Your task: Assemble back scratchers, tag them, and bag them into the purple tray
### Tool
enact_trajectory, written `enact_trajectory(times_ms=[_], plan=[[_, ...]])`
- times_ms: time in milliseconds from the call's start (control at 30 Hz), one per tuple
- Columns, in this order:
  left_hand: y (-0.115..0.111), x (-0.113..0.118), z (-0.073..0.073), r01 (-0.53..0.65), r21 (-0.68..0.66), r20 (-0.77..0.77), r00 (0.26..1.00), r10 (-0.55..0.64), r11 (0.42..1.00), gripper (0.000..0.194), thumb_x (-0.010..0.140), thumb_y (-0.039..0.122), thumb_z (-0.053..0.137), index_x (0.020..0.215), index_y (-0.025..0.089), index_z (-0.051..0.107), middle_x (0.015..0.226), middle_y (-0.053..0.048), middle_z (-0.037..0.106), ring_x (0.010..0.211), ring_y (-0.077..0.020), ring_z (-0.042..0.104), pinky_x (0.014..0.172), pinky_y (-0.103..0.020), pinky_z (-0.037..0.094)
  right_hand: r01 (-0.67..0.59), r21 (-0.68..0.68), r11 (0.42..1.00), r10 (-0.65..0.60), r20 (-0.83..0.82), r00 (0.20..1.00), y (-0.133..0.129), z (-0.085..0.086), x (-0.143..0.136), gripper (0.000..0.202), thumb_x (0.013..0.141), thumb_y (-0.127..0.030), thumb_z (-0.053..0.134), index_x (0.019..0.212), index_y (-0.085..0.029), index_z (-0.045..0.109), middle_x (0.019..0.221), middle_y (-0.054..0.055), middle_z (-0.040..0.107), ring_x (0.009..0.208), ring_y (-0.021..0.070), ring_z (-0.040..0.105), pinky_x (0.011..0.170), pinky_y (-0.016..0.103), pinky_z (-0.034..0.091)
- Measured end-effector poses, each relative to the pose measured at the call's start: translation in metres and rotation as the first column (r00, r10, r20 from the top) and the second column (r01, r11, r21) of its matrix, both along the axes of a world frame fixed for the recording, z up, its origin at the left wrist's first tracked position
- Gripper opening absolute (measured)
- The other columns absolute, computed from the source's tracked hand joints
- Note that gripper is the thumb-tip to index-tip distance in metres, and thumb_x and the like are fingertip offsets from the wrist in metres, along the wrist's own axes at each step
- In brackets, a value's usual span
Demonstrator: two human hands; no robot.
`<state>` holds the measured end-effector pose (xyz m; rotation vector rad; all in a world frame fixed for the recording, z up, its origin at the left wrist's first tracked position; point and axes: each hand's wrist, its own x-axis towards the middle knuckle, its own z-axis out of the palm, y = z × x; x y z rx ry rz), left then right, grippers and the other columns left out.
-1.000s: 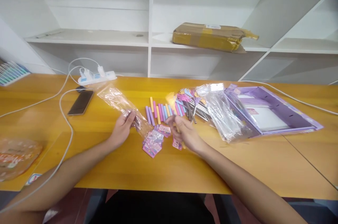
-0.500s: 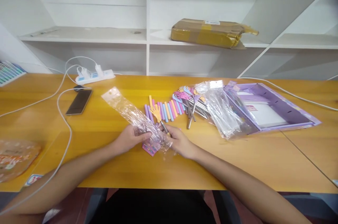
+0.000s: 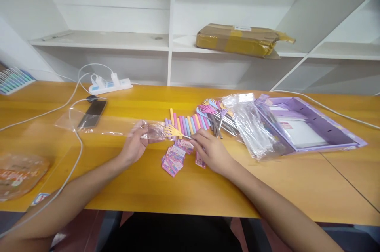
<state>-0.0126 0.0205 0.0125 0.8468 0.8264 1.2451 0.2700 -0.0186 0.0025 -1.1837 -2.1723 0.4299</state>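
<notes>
My left hand (image 3: 135, 144) is closed on a long clear plastic bag (image 3: 115, 124), which stretches out to the left over the phone. Pinched by its metal rod in my right hand (image 3: 212, 151) is a back scratcher with a yellow hand-shaped head (image 3: 173, 130). That head lies at the bag's right end; whether it is inside I cannot tell. Pink and purple printed cards (image 3: 175, 159) lie on the table below. Behind my hands runs a row of pastel tubes (image 3: 190, 124). More back scratchers (image 3: 222, 114) with coloured hand heads and metal rods are piled to the right.
A stack of clear bags (image 3: 252, 129) leans against an open purple box (image 3: 326, 123) on the right. On the left are a phone (image 3: 94, 112), a power strip (image 3: 111, 85) with white cables and an orange-printed pouch (image 3: 20, 176). A taped carton (image 3: 237, 40) sits on the shelf.
The bag has swung from slanting to lying level, pointing left. My left hand has moved left and up, my right hand slightly right. The yellow head has tipped leftward, and the cards are uncovered.
</notes>
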Motion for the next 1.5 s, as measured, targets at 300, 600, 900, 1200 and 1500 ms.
enact_trajectory(times_ms=[300, 600, 900, 1200, 1500], plan=[[0.001, 0.001, -0.006, 0.075, 0.062, -0.072, 0.995, -0.071, 0.995, 0.029, 0.082, 0.032, 0.086, 0.097, 0.017, 0.067, 0.095, -0.005, 0.079, 0.094, -0.0225, 0.077, 0.091, -0.045, 0.066, -0.009, 0.064, 0.998, 0.011, -0.023, 1.000, 0.004, -0.004, 0.003, 0.027, 0.108, -0.034, 0.047, 0.113, -0.022, 0.072, 0.100, 0.010, 0.064, 0.092, 0.0229, 0.063, 0.082, 0.038, 0.052], [-0.012, 0.011, -0.023, 0.268, -0.018, -0.175, 0.948, -0.267, 0.963, 0.032, 0.081, 0.036, 0.087, 0.102, 0.013, 0.079, 0.099, -0.011, 0.081, 0.094, -0.0278, 0.079, 0.090, -0.043, 0.066, -0.027, 0.025, 0.999, 0.030, -0.102, 0.994, -0.001, -0.021, -0.009, 0.032, 0.107, -0.040, 0.050, 0.114, -0.024, 0.077, 0.093, 0.009, 0.060, 0.084, 0.0217, 0.063, 0.076, 0.038, 0.055], [-0.009, 0.008, -0.017, 0.018, 0.049, -0.056, 0.998, -0.015, 0.999, 0.028, 0.079, 0.035, 0.089, 0.091, 0.015, 0.076, 0.099, -0.009, 0.082, 0.092, -0.0231, 0.078, 0.091, -0.040, 0.065, -0.141, -0.335, 0.932, 0.076, -0.201, 0.977, -0.005, 0.003, -0.006, 0.029, 0.105, -0.047, 0.054, 0.103, -0.022, 0.068, 0.084, 0.003, 0.066, 0.071, 0.0169, 0.063, 0.063, 0.029, 0.050], [0.013, -0.004, -0.009, -0.060, 0.048, -0.011, 0.998, 0.061, 0.997, 0.040, 0.083, 0.049, 0.084, 0.095, 0.011, 0.074, 0.096, -0.012, 0.082, 0.091, -0.0234, 0.079, 0.086, -0.037, 0.066, -0.192, -0.436, 0.879, 0.059, -0.300, 0.952, 0.002, -0.001, 0.000, 0.042, 0.104, -0.054, 0.053, 0.080, -0.021, 0.064, 0.069, 0.000, 0.057, 0.053, 0.0123, 0.051, 0.050, 0.026, 0.039], [-0.018, 0.016, -0.021, 0.081, -0.006, -0.047, 0.996, -0.081, 0.997, 0.032, 0.081, 0.043, 0.087, 0.089, 0.013, 0.078, 0.091, -0.009, 0.080, 0.085, -0.0218, 0.076, 0.081, -0.035, 0.065, -0.207, -0.262, 0.943, 0.131, -0.278, 0.951, -0.010, -0.007, -0.026, 0.037, 0.105, -0.045, 0.054, 0.085, -0.020, 0.073, 0.074, 0.002, 0.062, 0.070, 0.0161, 0.055, 0.067, 0.029, 0.043]])
